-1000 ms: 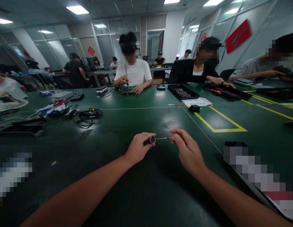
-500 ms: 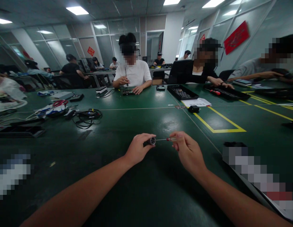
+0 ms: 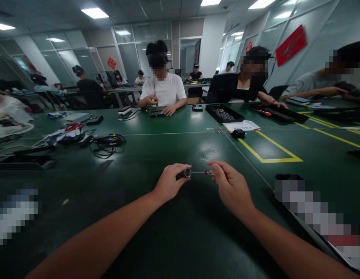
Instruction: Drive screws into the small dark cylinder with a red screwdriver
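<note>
Thumb and fingers of my left hand point(image 3: 170, 182) are closed around a small dark cylinder point(image 3: 187, 173), its round, metal-rimmed open end facing me. My right hand point(image 3: 232, 184) grips a small screwdriver point(image 3: 208, 172) by its red and clear handle, most of which the fingers hide. The thin shaft points left and its tip meets the right side of the cylinder's rim; I cannot make out the exact contact point. Both hands are held above the green table point(image 3: 180, 232).
A coil of black cable point(image 3: 108, 145) lies to the left. At the right are a black block point(image 3: 238, 133), yellow tape point(image 3: 280, 159) and a pixelated flat item point(image 3: 316, 217). Across the table, a person in white point(image 3: 162, 89) works near a black tray point(image 3: 223, 113).
My right hand's fingers have shifted on the screwdriver handle, the index finger now straighter along the top. My left hand and the cylinder have stayed in place.
</note>
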Tool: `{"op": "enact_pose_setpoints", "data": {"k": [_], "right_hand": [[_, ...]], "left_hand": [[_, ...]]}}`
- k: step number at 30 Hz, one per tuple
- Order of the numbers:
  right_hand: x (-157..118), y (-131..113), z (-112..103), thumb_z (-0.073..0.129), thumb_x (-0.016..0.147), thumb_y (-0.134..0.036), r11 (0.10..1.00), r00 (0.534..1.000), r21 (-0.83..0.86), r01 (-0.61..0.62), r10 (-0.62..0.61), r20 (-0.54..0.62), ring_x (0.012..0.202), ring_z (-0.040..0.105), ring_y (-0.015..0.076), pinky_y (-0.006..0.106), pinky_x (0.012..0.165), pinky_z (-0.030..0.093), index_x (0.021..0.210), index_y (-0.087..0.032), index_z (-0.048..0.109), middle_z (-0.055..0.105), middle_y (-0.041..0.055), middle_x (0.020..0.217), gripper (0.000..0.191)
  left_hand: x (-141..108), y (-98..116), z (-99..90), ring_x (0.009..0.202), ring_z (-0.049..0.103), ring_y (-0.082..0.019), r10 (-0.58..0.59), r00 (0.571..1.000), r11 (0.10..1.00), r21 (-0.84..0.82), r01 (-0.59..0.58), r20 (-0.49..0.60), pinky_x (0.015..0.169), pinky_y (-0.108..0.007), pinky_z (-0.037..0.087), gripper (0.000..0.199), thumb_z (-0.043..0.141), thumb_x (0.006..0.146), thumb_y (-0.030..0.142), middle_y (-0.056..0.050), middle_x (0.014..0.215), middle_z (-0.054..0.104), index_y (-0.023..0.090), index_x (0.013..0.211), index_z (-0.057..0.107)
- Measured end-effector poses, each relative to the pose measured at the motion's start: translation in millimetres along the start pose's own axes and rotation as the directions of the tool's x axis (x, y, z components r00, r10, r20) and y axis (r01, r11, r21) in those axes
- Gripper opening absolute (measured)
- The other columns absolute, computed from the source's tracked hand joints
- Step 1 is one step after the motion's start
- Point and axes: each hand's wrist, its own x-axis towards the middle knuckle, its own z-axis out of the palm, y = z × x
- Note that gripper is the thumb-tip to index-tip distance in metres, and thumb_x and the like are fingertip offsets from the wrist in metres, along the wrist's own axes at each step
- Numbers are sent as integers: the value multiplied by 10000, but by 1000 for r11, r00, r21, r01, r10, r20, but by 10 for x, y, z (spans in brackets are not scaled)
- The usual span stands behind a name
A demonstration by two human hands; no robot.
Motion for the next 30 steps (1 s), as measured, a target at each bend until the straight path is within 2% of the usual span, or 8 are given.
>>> {"op": "enact_pose_setpoints", "data": {"k": [2, 4, 9, 11, 16, 23, 27, 30], "right_hand": [[1, 23, 15, 517, 986, -474, 998, 1000, 61, 4, -3, -7, 709, 640, 201, 331, 636, 486, 1149, -210, 644, 717, 47, 860, 336], [2, 38, 25, 526, 982, -467, 993, 1000, 116, 13, -12, -9, 779, 658, 208, 336, 684, 508, 1136, -213, 626, 719, 54, 919, 312], [-8, 5, 10, 436, 1017, -544, 998, 1000, 60, 15, -14, -7, 628, 591, 186, 318, 612, 465, 924, -227, 682, 608, 1, 669, 412], [-14, -8, 5, 446, 1015, -537, 999, 1000, 17, 28, -28, -7, 641, 610, 193, 327, 628, 473, 899, -225, 703, 640, 13, 688, 420], [-13, 4, 17, 530, 985, -453, 995, 998, 88, 47, -44, -35, 753, 663, 202, 327, 674, 509, 1092, -218, 649, 719, 45, 889, 284], [-13, -35, 6, 464, 1010, -517, 999, 998, -11, 52, -52, -25, 648, 612, 188, 319, 614, 459, 888, -228, 696, 662, 19, 717, 390], [-17, -18, 11, 516, 985, -464, 998, 999, 55, 35, -33, -27, 744, 659, 211, 335, 667, 501, 1082, -221, 663, 726, 49, 875, 299], [-12, -4, 12, 493, 997, -473, 996, 1000, 87, 16, -15, -13, 758, 650, 204, 329, 674, 498, 1083, -225, 644, 710, 43, 879, 302]], "left_hand": [[2, -6, 3, 1163, 656, -245, -6, 1000, 1000, -10, 6, -10, 1058, -460, 470, 350, 728, 885, 170, -61, 1214, 728, 244, 1226, 705], [2, -6, 6, 1160, 657, -246, -12, 1000, 1000, -7, 12, -12, 1057, -461, 468, 356, 735, 880, 171, -60, 1210, 729, 245, 1227, 704], [-4, 6, 5, 1184, 643, -261, -8, 1000, 1000, 23, 8, 21, 1081, -497, 437, 344, 731, 889, 195, -60, 1233, 724, 258, 1226, 703], [-5, 6, 0, 1182, 644, -260, -5, 1000, 1000, 19, 4, 17, 1075, -491, 441, 343, 724, 894, 195, -60, 1230, 724, 259, 1230, 701], [-3, -7, -1, 1169, 647, -252, -8, 1000, 1000, 13, 8, 3, 1061, -476, 451, 352, 725, 893, 192, -58, 1224, 725, 251, 1239, 695], [-1, -18, 13, 1173, 647, -266, -1, 1000, 999, 41, -1, 27, 1066, -509, 438, 344, 728, 892, 207, -68, 1227, 727, 263, 1231, 704], [0, -20, 3, 1177, 644, -261, -12, 1000, 1000, 20, 12, 10, 1065, -496, 447, 353, 720, 896, 204, -67, 1235, 721, 262, 1243, 699], [-1, -9, 1, 1180, 641, -263, -16, 1000, 1000, 20, 16, 10, 1076, -500, 436, 357, 731, 889, 206, -61, 1239, 721, 264, 1240, 700]]}}
